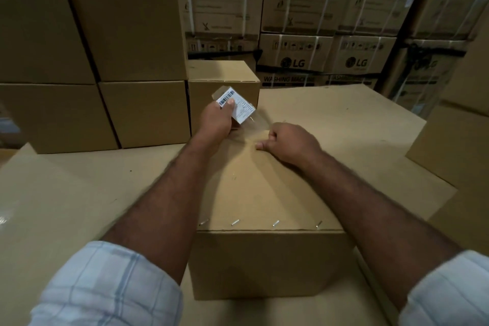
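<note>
A stapled brown carton [267,259] stands in front of me on a large flat cardboard surface [79,193]. My left hand [215,120] grips a white barcode label [239,104] over the carton's far edge. A strip of clear tape [258,124] runs from the label toward my right hand [287,143], whose curled fingers pinch the tape's end against the carton top. Several metal staples [235,222] line the carton's near top edge.
Plain brown cartons [127,26] are stacked at the left, and a smaller one [225,79] sits just behind my hands. Strapped LG washing machine boxes [293,61] form a wall at the back. More cartons [449,140] stand at the right.
</note>
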{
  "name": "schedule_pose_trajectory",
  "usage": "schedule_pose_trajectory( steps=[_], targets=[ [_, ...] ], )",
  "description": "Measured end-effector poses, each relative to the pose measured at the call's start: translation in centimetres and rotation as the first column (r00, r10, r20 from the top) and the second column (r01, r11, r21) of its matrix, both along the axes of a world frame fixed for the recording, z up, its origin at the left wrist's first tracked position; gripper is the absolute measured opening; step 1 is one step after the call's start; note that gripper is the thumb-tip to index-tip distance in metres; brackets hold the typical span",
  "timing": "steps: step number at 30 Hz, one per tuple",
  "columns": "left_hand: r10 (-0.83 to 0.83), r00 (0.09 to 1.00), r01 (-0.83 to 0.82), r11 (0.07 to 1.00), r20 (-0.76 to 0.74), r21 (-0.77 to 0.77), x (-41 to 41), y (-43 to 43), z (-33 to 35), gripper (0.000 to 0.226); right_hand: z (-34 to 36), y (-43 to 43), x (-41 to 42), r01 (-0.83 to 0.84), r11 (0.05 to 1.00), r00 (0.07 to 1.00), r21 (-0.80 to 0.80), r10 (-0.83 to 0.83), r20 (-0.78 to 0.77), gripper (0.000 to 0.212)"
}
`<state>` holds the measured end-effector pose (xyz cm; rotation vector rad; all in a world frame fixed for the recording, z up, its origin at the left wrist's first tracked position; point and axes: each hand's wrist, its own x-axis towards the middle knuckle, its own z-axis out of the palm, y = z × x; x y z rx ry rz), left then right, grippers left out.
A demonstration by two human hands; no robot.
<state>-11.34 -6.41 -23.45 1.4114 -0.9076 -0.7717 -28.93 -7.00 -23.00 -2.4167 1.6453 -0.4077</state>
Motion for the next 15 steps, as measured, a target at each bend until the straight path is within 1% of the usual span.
schedule_pose_trajectory(
  steps=[2,4,6,8,12,15],
  targets=[
    [0.017,1.0,-0.017,1.0,-0.005,-0.018,0.1,-0.1,-0.3,0.034,-0.1,0.0,0.3,0.017,1.0,1.0,-0.016,-0.017,0.006,0.042],
    [0.074,0.997,-0.075,0.996,-0.024,-0.043,0.4,-0.1,-0.4,0.03,-0.2,0.8,0.1,-0.006,1.0,1.0,-0.002,0.006,0.024,0.04],
    [0.127,0.99,-0.132,0.988,-0.066,-0.075,0.8,-0.2,-0.5,0.026,-0.2,2.2,-0.6,-0.041,0.999,0.999,0.03,0.04,0.038,0.039],
    [0.145,0.981,-0.158,0.983,-0.129,-0.098,1.1,-0.4,-0.6,0.025,0.1,4.0,-1.6,-0.067,0.996,0.997,0.058,0.065,0.036,0.04],
    [0.134,0.972,-0.157,0.982,-0.193,-0.108,1.4,-0.9,-0.9,0.022,0.9,8.7,-3.7,-0.126,0.987,0.99,0.098,0.132,-0.055,0.041],
    [0.128,0.97,-0.155,0.981,-0.207,-0.118,1.4,-1.1,-1.1,0.018,1.2,11.0,-4.6,-0.133,0.983,0.986,0.125,0.144,-0.087,0.043]
  ],
)
